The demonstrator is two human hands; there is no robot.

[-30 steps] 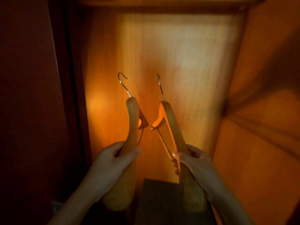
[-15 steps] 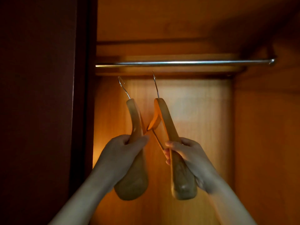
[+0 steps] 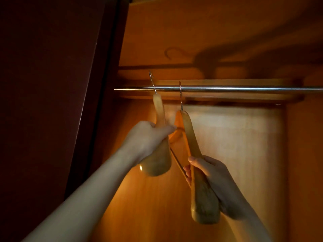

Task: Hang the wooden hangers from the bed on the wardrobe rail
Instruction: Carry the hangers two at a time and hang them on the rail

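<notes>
We're up at the wardrobe rail [image 3: 244, 89] with a wooden hanger in each hand. Our left hand [image 3: 148, 137] wraps the left hanger [image 3: 157, 165] partway up, fingers curled round it, thumb pressed along the wood. Its hook [image 3: 151, 81] crosses the rail and pokes above it; caught or not, we can't tell. Our right hand [image 3: 215, 173] grips the right hanger [image 3: 204, 206] lower down, thumb across the front, fingers curled round arm and bar. That hook [image 3: 180, 95] curves over the rail. The lit back panel [image 3: 236, 137] glows behind; a dark door [image 3: 52, 84] stands left.
</notes>
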